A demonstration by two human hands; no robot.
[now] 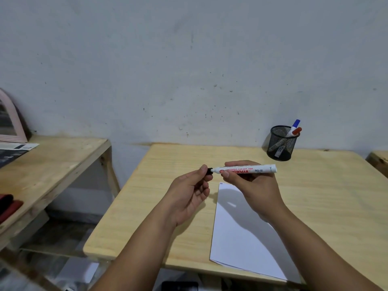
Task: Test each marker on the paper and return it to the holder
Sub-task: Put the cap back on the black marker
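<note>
My right hand point(249, 185) holds a white marker point(252, 169) level above the table, its dark tip end pointing left. My left hand point(191, 187) pinches the black cap point(209, 171) at that tip; whether the cap is fully on I cannot tell. Below both hands lies a white sheet of paper point(241, 238) with a small dark mark at its top left corner. A black mesh holder point(281, 143) stands at the back right of the table, with a blue-capped marker point(295, 124) and a red-capped marker point(296, 131) inside.
The light wooden table point(168, 217) backs against a grey wall. A second wooden table point(52, 160) stands to the left with papers, a pink-framed mirror point(10, 120) and a dark red object. A gap to the floor separates them.
</note>
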